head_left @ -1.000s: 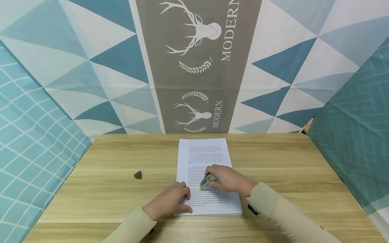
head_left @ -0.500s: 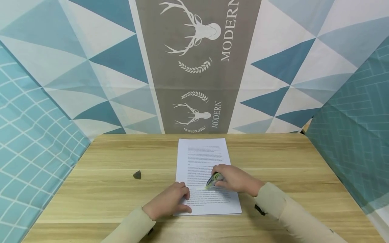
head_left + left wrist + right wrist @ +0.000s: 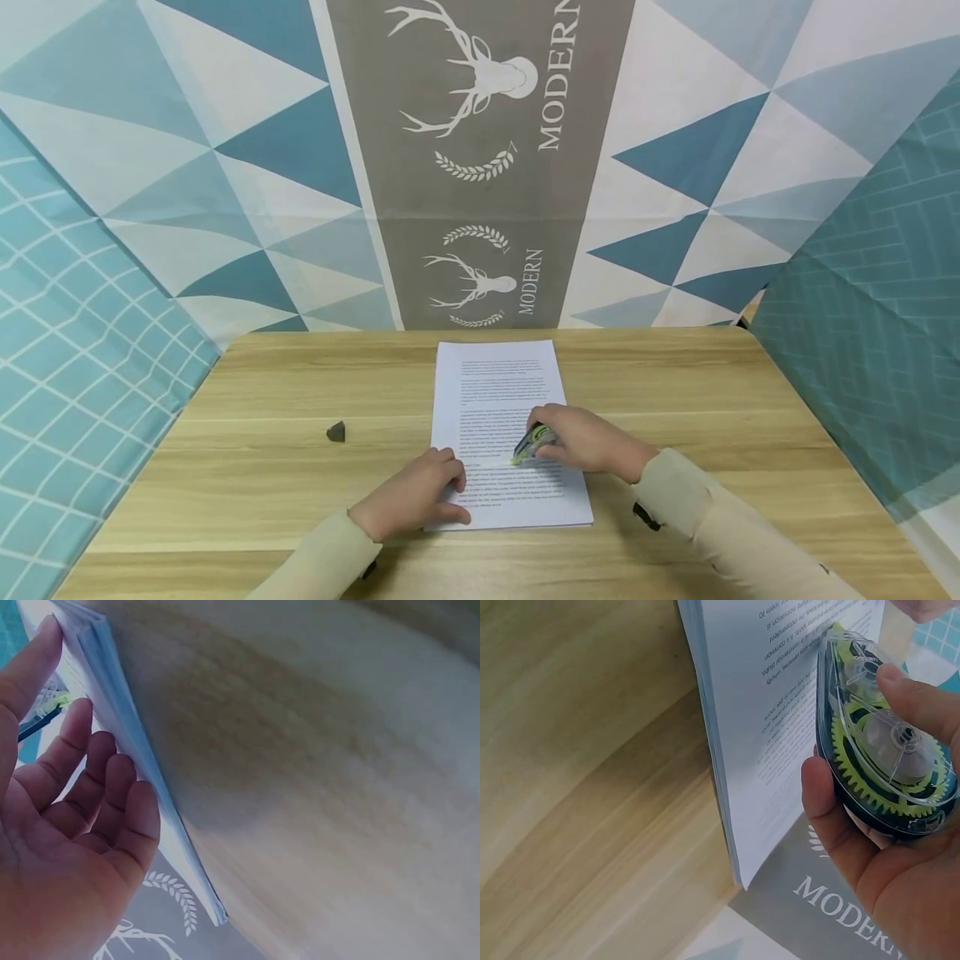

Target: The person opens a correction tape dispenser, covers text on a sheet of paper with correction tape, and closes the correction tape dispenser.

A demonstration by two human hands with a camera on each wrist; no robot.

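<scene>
A stack of printed paper (image 3: 491, 354) lies on the table, its top sheet covered in lines of text. My right hand (image 3: 581, 439) holds a correction tape dispenser (image 3: 534, 442) over the middle of the page, tip down at the text. In the right wrist view, thumb and fingers grip the correction tape dispenser (image 3: 900, 750) by its sides; its clear case shows green toothed gears. My left hand (image 3: 408, 496) rests at the lower left edge of the stack, thumb and fingers spread apart and loosely bent. The left wrist view shows nothing held in that left hand (image 3: 67, 817).
A small dark angular piece (image 3: 336, 432) lies on the wooden table (image 3: 255, 492), left of the paper. Behind the table hangs a patterned cloth (image 3: 480, 192) with deer heads and triangles. Blue cloths hang at both sides.
My right hand has moved the correction tape dispenser rightward across the page, mostly in the first half second. My left hand stays at the paper's edge. The head view has shifted slightly.
</scene>
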